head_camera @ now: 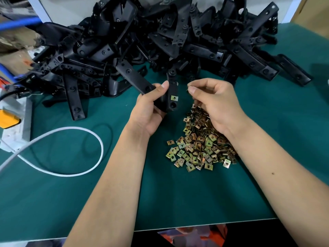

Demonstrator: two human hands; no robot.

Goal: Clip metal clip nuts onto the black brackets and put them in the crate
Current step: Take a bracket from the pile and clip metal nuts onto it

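loose clip nuts [199, 145] heaped nearest on the green mat [178, 196], under the right wrist. right hand [213, 104] raised over the heap, fingertips pinching something small, likely one nut, edge-on and hard to make out. just left, held bracket [170, 97] gripped in left hand [151, 106], long axis running up and away, one brass-yellow nut [174, 98] already seated. bracket pile [160, 41] beyond; crate not visible.

hidden: right hand [213, 102] pinch contents too small | cut off: white cable [71, 150] left edge
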